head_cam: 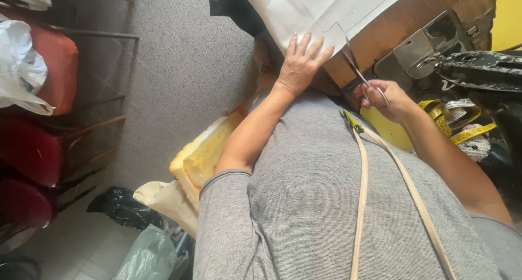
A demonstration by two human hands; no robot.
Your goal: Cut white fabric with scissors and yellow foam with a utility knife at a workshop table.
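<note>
Right hand (392,99) gripping scissors (363,77), blades aimed up-left toward white cloth (304,10) at upper centre; left hand (300,64) flat, fingers spread, pinning cloth.

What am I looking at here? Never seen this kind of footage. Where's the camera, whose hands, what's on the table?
There is one picture, from a camera worn on a person's head, looking steeply down their own body, so the grey shirt fills the lower frame. No robot: both hands are the wearer's. The left hand lies flat, fingers spread, on white fabric spread over a wooden table. The right hand holds scissors, blades pointing at the fabric edge; whether they are cutting is unclear. To the right are a dark sewing machine and a yellow tape measure. A beige tape hangs down the chest. Left, on the floor side, are red chairs and bags.
</note>
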